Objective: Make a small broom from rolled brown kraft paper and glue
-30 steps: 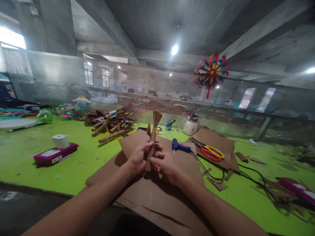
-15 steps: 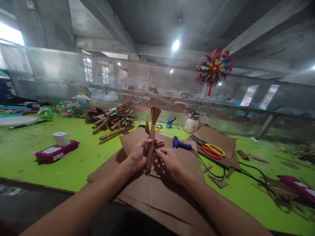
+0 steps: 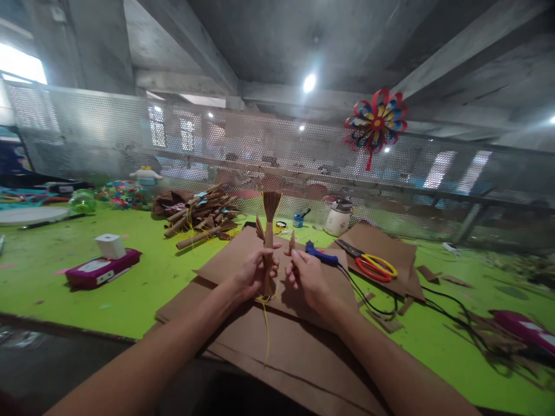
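One pleated fan (image 3: 259, 227) set at left of paper roll (image 3: 269, 236) | left hand (image 3: 251, 272): fingers wrapped round roll | right hand (image 3: 309, 277): fingers pinching second fan (image 3: 292, 240), not yet joined

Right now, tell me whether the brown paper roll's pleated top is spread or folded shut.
Spread: above the left hand, the pleated top of the brown paper roll fans out, widening toward its upper edge.

A round white lamp (image 3: 309, 83) is glaring beneath the dim grey concrete ceiling (image 3: 269, 34); a white-bright window (image 3: 21, 62) is washing out at far left. Soft shadow is lying under the bare right hand (image 3: 309, 276) on flat brown cardboard sheets (image 3: 277, 341). Outer edges are stretching and blurring.
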`<state>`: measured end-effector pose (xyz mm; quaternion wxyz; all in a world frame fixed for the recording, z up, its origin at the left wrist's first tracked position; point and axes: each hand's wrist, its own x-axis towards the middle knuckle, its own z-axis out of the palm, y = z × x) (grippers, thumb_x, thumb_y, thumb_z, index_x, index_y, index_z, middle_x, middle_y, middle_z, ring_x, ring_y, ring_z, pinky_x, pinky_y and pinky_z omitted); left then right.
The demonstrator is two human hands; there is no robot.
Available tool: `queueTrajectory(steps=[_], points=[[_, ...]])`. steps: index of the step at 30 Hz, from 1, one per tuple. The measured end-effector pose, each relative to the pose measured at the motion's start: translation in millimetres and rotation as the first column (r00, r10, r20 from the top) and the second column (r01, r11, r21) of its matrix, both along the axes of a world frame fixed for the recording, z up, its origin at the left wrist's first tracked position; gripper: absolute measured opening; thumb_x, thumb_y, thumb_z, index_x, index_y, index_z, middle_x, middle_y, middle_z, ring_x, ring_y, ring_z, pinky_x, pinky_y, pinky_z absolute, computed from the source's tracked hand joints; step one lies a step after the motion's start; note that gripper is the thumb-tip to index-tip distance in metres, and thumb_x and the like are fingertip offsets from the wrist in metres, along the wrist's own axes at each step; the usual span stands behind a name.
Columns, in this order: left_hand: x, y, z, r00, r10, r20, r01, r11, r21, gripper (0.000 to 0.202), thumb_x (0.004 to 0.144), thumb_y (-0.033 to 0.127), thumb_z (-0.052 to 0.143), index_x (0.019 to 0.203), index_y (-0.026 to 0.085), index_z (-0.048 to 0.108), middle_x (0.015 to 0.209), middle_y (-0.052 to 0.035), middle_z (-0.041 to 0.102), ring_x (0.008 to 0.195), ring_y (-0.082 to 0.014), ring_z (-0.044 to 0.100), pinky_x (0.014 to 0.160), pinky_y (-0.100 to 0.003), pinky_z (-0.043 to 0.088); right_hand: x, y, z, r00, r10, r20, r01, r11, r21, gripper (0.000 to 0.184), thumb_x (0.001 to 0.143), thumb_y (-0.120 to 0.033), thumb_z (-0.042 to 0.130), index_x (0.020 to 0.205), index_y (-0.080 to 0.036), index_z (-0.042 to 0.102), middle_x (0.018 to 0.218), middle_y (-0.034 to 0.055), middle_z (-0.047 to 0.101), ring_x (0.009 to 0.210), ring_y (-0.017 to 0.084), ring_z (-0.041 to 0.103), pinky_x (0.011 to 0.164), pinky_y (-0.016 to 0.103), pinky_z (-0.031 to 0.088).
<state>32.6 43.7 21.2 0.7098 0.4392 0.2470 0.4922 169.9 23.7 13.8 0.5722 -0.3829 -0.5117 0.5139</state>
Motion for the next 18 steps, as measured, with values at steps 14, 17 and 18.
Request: queueTrajectory(steps=[14,17,18], points=[[4.8,-1.2,-6.2,0.989,-0.058,-0.134,0.070,0.993,0.090,0.028,0.071,0.027,0.063,0.095,0.017,0.055,0.062,0.0014,0.054,0.053,-0.0071,0.051,0.049,-0.018,0.040,27.6,10.5,12.0,0.914,0.296,0.278,-0.318,0.948,0.035,0.040,0.073,-0.049,0.053,0.079,-0.011,0.063,0.048,-0.0021,0.054,0.033,0.004,0.039,0.032,0.016,0.026],[4.8,-1.5,-7.5,0.985,-0.049,-0.167,0.071,0.989,0.127,0.024,0.069,0.027,0.064,0.089,0.016,0.056,0.060,0.0027,0.051,0.047,-0.0046,0.045,0.042,-0.015,0.032,33.6,11.3,14.3,0.864,0.353,0.358,-0.379,0.926,0.001,0.039,0.073,-0.049,0.053,0.077,-0.011,0.064,0.044,-0.0037,0.052,0.030,0.003,0.035,0.032,0.015,0.023],[4.6,-1.6,-7.2,0.983,-0.042,-0.177,0.068,0.987,0.144,0.023,0.069,0.027,0.064,0.087,0.015,0.056,0.060,0.0022,0.052,0.047,-0.0045,0.044,0.041,-0.015,0.031,34.6,11.4,14.4,0.854,0.368,0.369,-0.393,0.920,-0.008,0.038,0.073,-0.048,0.053,0.077,-0.012,0.064,0.043,-0.0041,0.052,0.030,0.003,0.034,0.032,0.015,0.023]])
